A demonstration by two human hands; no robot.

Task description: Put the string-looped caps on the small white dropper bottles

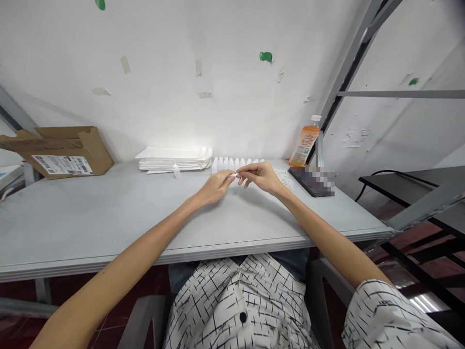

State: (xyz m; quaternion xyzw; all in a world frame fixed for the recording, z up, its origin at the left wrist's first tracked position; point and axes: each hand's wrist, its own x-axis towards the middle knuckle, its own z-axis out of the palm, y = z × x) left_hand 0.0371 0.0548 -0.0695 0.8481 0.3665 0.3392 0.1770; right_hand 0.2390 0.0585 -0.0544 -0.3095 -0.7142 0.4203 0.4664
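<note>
Centrally, my left hand (217, 186) is closed on a small white piece (234, 175); my right hand (260, 176), nearly pinched, meets its end, hold unclear. White bottles (225, 164) stand at 12 o'clock on the counter (232, 218).

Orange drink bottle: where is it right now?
In the head view, the orange drink bottle stands at the back right of the table, near the wall, just behind the dark flat device.

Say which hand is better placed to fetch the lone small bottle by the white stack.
Left, probably: the left hand is nearer the lone bottle; the right hand would have to cross past it.
</note>
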